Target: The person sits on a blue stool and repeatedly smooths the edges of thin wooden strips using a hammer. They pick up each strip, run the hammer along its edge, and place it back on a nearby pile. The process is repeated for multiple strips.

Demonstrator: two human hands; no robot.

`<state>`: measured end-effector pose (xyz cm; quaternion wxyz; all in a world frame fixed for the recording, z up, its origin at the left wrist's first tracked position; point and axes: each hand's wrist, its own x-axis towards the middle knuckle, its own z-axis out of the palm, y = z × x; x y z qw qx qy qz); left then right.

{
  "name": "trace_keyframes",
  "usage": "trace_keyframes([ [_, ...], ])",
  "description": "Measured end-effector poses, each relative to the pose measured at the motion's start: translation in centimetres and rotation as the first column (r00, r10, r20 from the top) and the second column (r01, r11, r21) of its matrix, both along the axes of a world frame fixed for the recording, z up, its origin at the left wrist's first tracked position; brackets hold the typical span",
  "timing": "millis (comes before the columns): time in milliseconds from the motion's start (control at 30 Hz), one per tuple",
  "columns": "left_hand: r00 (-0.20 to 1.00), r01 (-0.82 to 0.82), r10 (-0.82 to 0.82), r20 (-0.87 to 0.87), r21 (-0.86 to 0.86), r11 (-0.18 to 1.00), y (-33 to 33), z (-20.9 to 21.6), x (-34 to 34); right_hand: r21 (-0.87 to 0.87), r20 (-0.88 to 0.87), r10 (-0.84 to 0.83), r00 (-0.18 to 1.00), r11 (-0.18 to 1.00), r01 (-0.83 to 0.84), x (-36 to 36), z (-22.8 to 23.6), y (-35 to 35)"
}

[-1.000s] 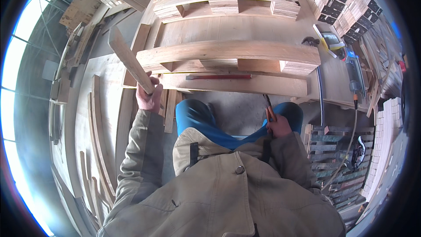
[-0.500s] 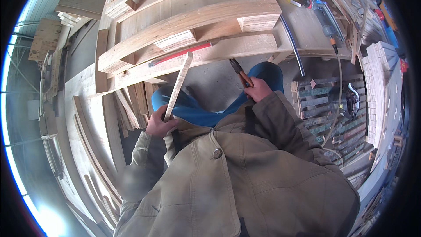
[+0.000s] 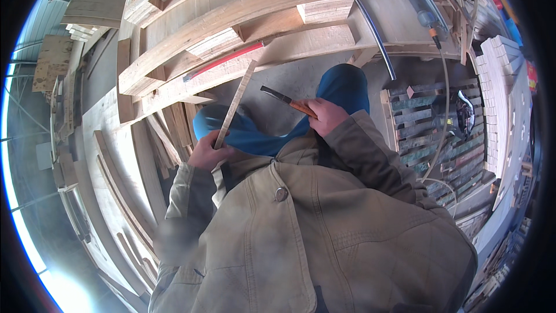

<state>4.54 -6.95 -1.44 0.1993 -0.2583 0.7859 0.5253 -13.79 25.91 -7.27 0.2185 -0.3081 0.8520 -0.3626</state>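
My left hand is closed around the lower end of a narrow wooden strip, which tilts up and slightly right above my knees. In my right hand is a pair of pliers with orange handles and a dark head. The head points left toward the strip, with a gap between the two. Just beyond the strip's upper end, a red pencil-like tool lies on the edge of a pallet-like wooden frame.
Wooden boards lean at my left. A metal tube juts over the bench edge. Farther right are a power tool with a hose, a slatted pallet and stacked pale timber.
The pliers have swung from pointing up to pointing left, and my right hand has moved slightly left. My left hand still holds the strip. The whole view has shifted a little.
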Motion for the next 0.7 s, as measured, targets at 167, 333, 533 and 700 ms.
trace_keyframes([
  [167,1.000,0.000,0.000,0.023,-0.011,1.000,0.85,0.52,-0.18,0.059,-0.014,-0.019,1.000,0.998,0.020,0.01,1.08,-0.15],
  [333,0.998,0.028,-0.028,0.051,-0.001,1.000,1.15,0.68,-0.73,0.034,-0.018,-0.025,1.000,0.999,0.025,-0.07,1.08,0.02],
  [533,0.994,0.073,-0.068,0.090,-0.051,0.996,1.09,0.61,-0.94,0.023,0.006,-0.056,0.998,0.998,0.056,-0.10,1.10,0.03],
  [700,0.994,0.076,-0.072,0.081,-0.048,0.996,0.97,0.49,-0.78,0.017,-0.046,-0.046,0.998,0.999,0.047,-0.13,0.86,-0.07],
])
